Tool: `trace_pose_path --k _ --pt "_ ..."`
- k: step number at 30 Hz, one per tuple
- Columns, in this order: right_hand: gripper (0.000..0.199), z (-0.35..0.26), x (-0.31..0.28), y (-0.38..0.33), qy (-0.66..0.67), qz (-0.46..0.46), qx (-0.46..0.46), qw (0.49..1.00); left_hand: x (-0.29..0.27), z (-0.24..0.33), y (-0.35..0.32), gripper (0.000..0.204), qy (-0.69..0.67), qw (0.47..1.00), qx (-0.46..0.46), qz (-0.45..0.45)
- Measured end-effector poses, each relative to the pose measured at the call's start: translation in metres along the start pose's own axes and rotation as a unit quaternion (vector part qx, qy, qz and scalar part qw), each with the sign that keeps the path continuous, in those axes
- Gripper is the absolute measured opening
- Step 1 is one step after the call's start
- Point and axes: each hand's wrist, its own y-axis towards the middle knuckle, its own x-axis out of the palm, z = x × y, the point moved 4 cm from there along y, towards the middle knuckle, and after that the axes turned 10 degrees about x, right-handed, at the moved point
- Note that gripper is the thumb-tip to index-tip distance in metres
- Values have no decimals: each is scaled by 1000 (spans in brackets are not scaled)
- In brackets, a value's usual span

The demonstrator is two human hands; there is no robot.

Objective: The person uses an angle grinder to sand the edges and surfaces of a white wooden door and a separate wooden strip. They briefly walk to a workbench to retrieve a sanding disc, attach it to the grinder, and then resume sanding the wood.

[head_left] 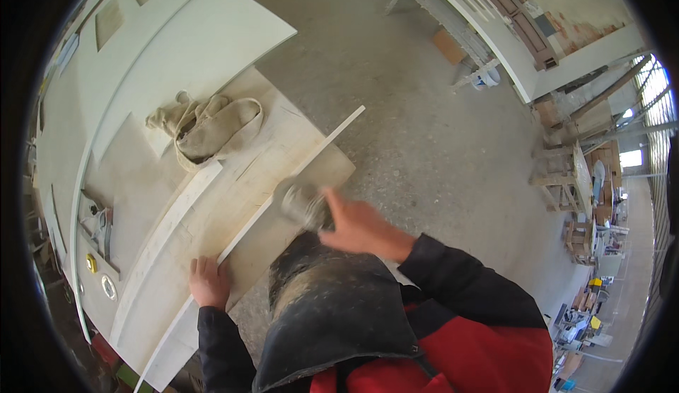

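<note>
My left hand presses flat on a long thin white strip of wood that lies diagonally across a pale workbench board. My right hand grips a small blurred grey sanding block or tool, which sits against the strip near its middle. A dusty black apron covers my front, over a red and black top.
A crumpled beige cloth bag lies on the bench beyond the strip. A large white door panel lies at the back left. Small tools and round fittings sit at the left edge. Concrete floor stretches right, with stacked wood frames far right.
</note>
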Motion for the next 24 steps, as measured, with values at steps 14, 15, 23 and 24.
trace_pose_path --k 14,15,23,24 --pt "85 3 -24 -4 -12 38 75 996 -2 0 1 19 -7 1000 -16 0" --pt "83 -21 -3 -12 -26 -10 42 999 -2 0 1 19 -6 1000 -10 1" --pt "79 -82 59 -19 -65 -96 -88 989 4 4 1 19 -12 1000 -13 15" --pt "80 -78 45 -15 -72 -93 -43 992 4 4 0 19 -10 1000 -13 18"
